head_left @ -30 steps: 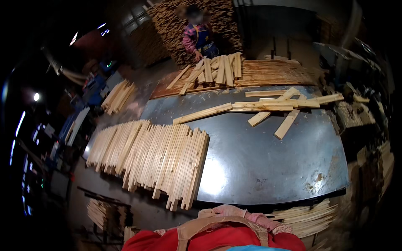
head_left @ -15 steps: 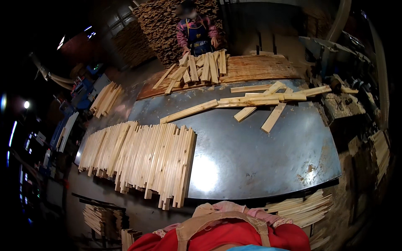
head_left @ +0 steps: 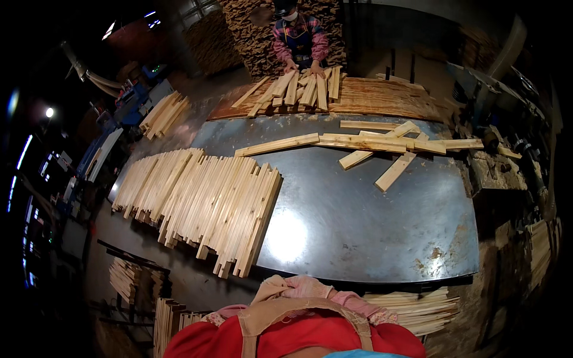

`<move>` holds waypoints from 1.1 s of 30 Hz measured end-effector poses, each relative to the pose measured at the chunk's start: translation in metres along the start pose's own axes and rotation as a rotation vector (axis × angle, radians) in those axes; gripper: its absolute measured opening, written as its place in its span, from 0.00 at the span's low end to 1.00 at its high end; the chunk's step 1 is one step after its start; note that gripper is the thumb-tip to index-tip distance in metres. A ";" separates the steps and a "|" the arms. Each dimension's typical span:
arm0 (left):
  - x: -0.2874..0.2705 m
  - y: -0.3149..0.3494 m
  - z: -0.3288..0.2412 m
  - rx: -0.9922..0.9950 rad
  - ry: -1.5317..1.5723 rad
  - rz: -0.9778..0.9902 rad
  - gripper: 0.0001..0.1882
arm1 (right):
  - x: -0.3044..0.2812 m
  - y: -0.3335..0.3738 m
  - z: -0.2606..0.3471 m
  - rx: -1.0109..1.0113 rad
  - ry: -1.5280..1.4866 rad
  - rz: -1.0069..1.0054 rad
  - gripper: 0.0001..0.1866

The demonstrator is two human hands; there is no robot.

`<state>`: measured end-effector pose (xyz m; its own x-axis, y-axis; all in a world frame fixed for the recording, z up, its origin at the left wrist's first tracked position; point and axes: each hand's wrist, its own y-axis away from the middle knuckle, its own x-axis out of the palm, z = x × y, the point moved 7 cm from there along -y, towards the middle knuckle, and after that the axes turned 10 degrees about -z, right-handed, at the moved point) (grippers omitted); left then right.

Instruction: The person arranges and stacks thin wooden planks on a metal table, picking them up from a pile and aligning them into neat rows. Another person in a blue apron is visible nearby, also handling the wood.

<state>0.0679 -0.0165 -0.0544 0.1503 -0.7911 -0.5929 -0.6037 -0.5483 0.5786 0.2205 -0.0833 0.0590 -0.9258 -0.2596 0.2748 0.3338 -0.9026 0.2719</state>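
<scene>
My left hand (head_left: 271, 288) and my right hand (head_left: 309, 286) are together in front of my body, close to the table's near edge. They seem to be covered in pale pinkish cloth, and pink sleeves lead to them from both sides. Folds of cloth hide the fingers, so I cannot make out anything held. Left of my hands, a wide row of narrow wooden strips (head_left: 203, 197) lies side by side on the metal tabletop (head_left: 358, 221). Farther off, several loose wooden boards (head_left: 358, 142) lie crossed over one another.
Across the table a masked person (head_left: 300, 42) has both hands on a heap of boards (head_left: 307, 89) on a brown wooden panel (head_left: 382, 98). Stacked strips (head_left: 418, 310) stand below the near edge. Machinery (head_left: 498, 143) borders the right side; more boards (head_left: 164, 113) lie at left.
The view has shifted, so the table sits slightly higher and the far boards farther right. Across the table, the person has leaned in, both hands now on the boards. My hands stay together.
</scene>
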 end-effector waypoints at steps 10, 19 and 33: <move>-0.003 0.061 0.035 -0.023 -0.154 -0.017 0.21 | -0.007 -0.041 -0.045 -0.029 0.568 -0.109 0.22; 0.009 0.067 0.040 0.055 -0.002 -0.003 0.21 | -0.016 -0.052 -0.088 0.133 0.646 -0.165 0.17; -0.031 0.231 0.142 -0.525 0.890 -0.319 0.24 | 0.097 -0.194 -0.128 0.190 1.032 0.263 0.28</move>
<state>-0.1875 -0.0801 0.0189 0.8836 -0.3883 -0.2619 -0.0571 -0.6444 0.7626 0.0436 0.0227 -0.0855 -0.4938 -0.6815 -0.5401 0.4839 -0.7314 0.4805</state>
